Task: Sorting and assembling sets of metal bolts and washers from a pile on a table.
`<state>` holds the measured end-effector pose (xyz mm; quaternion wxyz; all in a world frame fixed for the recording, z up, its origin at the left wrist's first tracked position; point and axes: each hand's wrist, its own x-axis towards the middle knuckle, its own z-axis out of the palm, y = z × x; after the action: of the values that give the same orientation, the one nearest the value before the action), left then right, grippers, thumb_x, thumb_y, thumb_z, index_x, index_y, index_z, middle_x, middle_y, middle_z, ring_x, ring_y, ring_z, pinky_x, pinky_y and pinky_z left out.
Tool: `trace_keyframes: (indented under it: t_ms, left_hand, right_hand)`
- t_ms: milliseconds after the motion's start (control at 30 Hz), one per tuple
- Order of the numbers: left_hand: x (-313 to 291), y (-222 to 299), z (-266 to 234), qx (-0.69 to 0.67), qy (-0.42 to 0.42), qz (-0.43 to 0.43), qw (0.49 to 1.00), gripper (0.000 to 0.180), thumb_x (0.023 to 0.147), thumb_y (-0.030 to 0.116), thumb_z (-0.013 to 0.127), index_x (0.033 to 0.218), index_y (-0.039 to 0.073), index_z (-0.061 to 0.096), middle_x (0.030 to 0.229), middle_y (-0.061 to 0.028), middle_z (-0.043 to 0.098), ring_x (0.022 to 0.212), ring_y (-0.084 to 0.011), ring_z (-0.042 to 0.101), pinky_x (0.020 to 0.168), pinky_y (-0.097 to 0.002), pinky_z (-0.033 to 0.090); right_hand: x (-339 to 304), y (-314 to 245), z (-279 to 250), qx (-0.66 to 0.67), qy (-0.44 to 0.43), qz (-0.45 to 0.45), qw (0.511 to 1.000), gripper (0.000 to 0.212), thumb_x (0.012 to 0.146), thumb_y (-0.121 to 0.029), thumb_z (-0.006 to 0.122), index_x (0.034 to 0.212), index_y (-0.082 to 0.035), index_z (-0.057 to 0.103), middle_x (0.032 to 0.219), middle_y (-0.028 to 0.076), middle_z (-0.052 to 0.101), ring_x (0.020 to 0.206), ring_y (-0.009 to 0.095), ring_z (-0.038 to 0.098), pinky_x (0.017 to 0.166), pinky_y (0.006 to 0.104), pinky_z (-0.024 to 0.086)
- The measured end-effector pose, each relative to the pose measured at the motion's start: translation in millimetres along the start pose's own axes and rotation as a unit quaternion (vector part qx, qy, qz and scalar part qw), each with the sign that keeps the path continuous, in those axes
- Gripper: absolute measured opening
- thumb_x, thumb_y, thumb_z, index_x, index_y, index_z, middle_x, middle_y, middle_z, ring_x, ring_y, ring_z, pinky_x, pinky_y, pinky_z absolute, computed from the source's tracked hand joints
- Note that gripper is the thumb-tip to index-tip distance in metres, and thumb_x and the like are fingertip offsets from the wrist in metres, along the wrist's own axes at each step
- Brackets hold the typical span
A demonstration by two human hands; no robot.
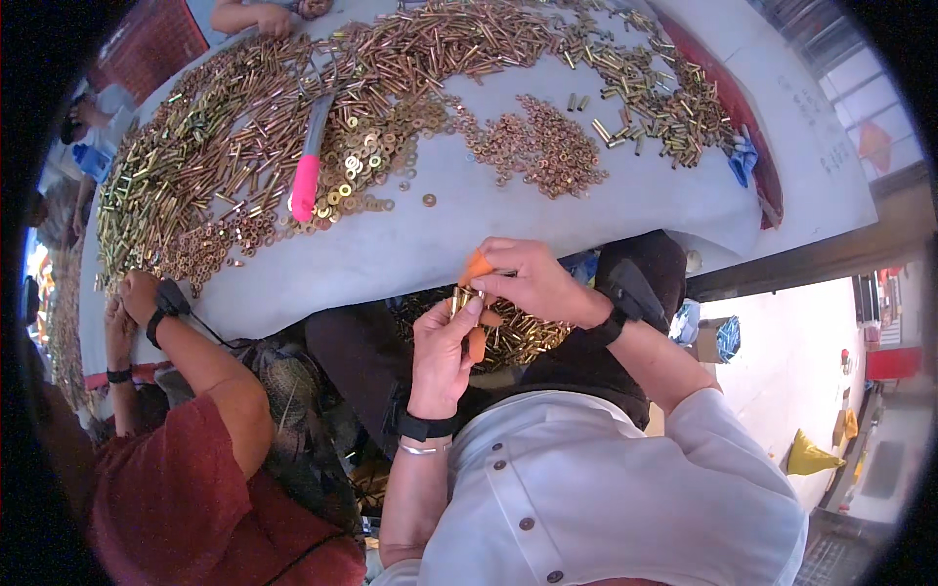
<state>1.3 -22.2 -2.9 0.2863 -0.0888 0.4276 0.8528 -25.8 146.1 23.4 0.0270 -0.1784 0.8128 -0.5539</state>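
The left hand [445, 347] holds brass-coloured tubular pieces [459, 301], fingers curled closed around them. The right hand [528, 281] meets the upper ends of these pieces, thumb and index finger nearly together; whether a part is pinched between them cannot be told. Orange finger covers [478, 265] are fitted on both hands. The held pieces are located in front of the worktop [410, 239], above a loose pile of brass-coloured parts [532, 340]. On the worktop, a pink-handled tool [306, 186] lies beside flat washers [376, 156].
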Motion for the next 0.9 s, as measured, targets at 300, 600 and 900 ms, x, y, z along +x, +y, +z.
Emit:
trace_keyframes:
  t_ms: [300,600,900]
  left_hand:
    - [-1,3,8,0.036,0.001,0.006,0.999,0.02,0.088,0.016,0.062,0.097,-0.001,0.064,0.074,-0.0087,0.065,0.04,-0.0027,0.043,0.033,-0.0165,0.024]
    - [2,4,5,0.033,0.035,0.018,0.999,0.022,0.088,0.018,0.062,0.097,-0.002,0.064,0.073,-0.0089,0.064,0.039,-0.0033,0.041,0.032,-0.0173,0.022]
    - [3,2,1,0.02,0.036,0.023,0.999,0.02,0.088,0.017,0.063,0.097,-0.001,0.064,0.074,-0.0081,0.065,0.041,-0.0028,0.044,0.033,-0.0165,0.025]
  right_hand:
    - [17,11,-28,-0.178,0.108,0.073,0.975,0.017,0.08,-0.018,0.066,0.084,-0.002,0.067,0.077,0.009,0.062,0.068,0.018,0.06,0.064,0.03,0.047]
    - [59,36,-44,-0.525,0.158,0.066,0.834,0.023,0.081,-0.023,0.062,0.076,-0.001,0.058,0.075,0.016,0.058,0.066,0.034,0.059,0.057,0.044,0.046]
    - [28,28,-42,-0.42,0.162,0.024,0.892,0.012,0.078,-0.013,0.055,0.076,-0.002,0.058,0.079,0.017,0.059,0.068,0.036,0.06,0.06,0.046,0.048]
